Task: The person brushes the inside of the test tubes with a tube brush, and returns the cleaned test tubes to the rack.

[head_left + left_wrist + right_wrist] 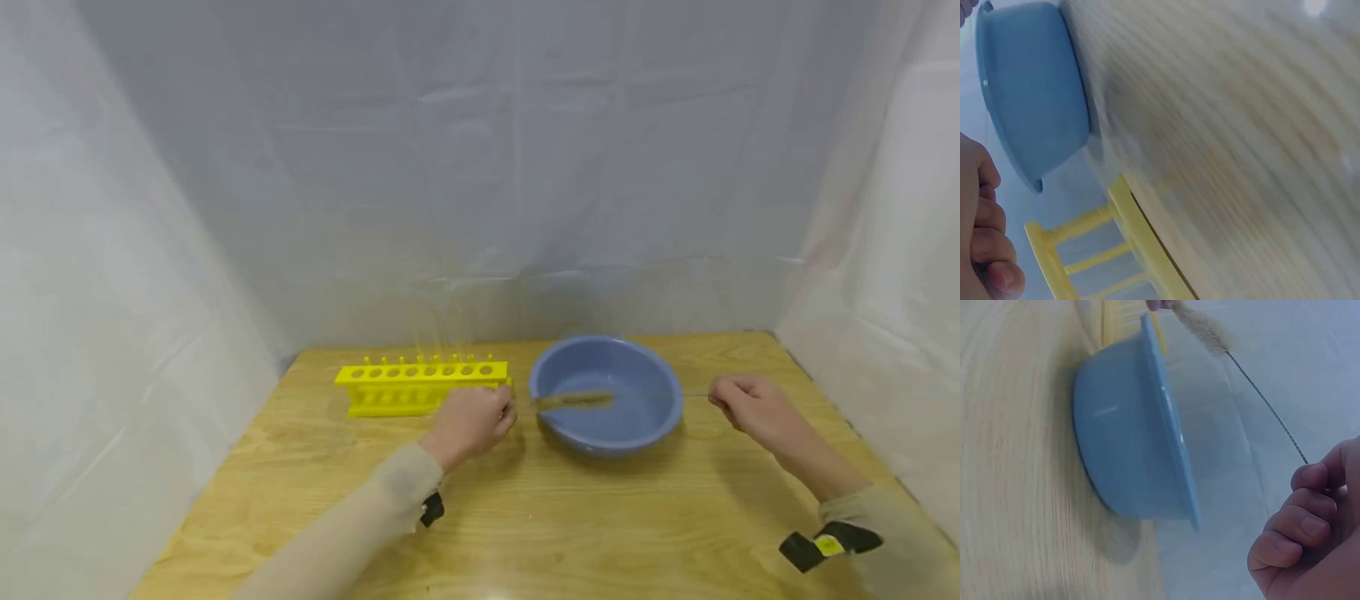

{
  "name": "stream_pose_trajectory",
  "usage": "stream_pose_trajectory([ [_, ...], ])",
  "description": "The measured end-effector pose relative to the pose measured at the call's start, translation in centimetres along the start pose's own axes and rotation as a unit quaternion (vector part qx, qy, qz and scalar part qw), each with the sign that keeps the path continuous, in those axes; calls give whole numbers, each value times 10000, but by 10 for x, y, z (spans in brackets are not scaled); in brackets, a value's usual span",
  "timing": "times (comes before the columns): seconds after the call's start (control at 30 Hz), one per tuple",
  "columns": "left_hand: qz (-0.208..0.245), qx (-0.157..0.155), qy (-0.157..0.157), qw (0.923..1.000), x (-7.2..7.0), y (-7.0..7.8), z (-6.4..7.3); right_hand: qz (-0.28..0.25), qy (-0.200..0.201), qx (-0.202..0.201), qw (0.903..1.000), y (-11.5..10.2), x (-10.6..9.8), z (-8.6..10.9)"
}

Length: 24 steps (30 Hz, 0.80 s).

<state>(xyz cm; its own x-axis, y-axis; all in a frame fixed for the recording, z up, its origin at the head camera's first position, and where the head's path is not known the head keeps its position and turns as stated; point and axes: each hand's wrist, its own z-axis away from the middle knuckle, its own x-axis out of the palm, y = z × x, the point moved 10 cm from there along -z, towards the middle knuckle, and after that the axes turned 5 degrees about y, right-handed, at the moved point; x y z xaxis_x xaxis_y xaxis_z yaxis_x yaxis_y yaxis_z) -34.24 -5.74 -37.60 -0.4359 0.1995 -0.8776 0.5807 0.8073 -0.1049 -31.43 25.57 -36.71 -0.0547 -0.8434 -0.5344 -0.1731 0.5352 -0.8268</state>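
Observation:
My right hand (753,408) pinches the thin twisted wire (1266,403) of a test tube brush between thumb and forefinger, its other fingers curled. The brush lies almost level over the blue basin (607,446), its tan bristles (577,401) above the basin's left side. At the bristle end, my left hand (472,421) has its fingers curled round what looks like a clear test tube, mostly hidden by the hand. This hand is just in front of the right end of a yellow test tube rack (420,373). In the left wrist view, its curled fingers (991,244) show at the edge.
Faint clear tubes (442,329) stand up at the back of the rack. Rack and basin stand side by side on the wooden table (525,533). White sheeting (480,183) hangs behind the table and along both sides.

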Motion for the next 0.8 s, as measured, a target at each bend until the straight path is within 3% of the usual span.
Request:
stream_pose_trajectory([
  [0.2,-259,323,344,9986,-7,2,0,143,-11,-18,9999,4,-13,-1],
  [0.37,-311,300,130,9990,-3,3,2,119,9,-101,9999,11,-24,1],
  [0.57,-479,130,11,9988,0,-6,6,468,367,67,9982,27,-53,6],
  [0.8,-434,99,-118,9989,3,-5,1,626,517,-135,9966,34,-48,6],
])
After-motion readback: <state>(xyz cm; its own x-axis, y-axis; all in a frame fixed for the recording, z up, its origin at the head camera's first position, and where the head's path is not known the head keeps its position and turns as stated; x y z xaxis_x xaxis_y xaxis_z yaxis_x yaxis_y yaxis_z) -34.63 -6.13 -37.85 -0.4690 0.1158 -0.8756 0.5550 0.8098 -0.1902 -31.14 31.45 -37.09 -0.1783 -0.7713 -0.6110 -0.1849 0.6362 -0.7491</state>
